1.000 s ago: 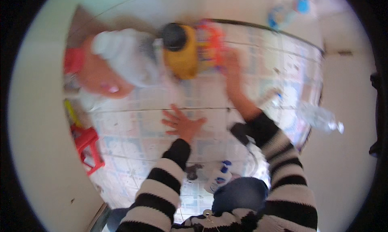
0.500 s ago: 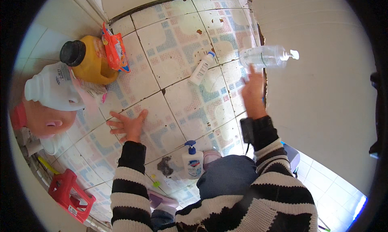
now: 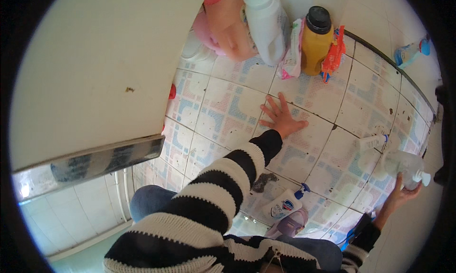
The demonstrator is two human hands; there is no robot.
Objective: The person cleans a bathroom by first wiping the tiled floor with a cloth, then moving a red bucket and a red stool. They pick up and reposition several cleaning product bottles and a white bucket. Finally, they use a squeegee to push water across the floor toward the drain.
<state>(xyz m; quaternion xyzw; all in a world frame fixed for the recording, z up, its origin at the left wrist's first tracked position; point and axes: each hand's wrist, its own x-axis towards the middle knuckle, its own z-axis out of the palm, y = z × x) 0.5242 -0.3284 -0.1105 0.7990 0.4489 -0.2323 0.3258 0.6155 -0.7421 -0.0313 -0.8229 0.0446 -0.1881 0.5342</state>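
My left hand (image 3: 283,120) lies on the tiled floor (image 3: 228,99) with its fingers spread, holding nothing. Over at the right, my right hand (image 3: 400,196) is closed around the pump end of a transparent pump bottle (image 3: 398,162) with a white pump head. That bottle is tilted over, and part of my grip is hidden by it. Just beyond it lies a small white bottle (image 3: 370,143) with a blue cap. A white soap bottle (image 3: 283,205) with a blue pump stands between my arms, near my foot.
Along the far side stand a yellow jug (image 3: 314,52) with a black cap, a white jug (image 3: 267,30), a pink jug (image 3: 232,28) and an orange packet (image 3: 335,55). A pale panel (image 3: 99,73) fills the left. A blue-capped bottle (image 3: 411,53) is at far right.
The view has swung round, so everything appears shifted. My right hand, earlier outstretched beside the transparent pump bottle, now grips it near the pump. My left hand stays spread on the floor.
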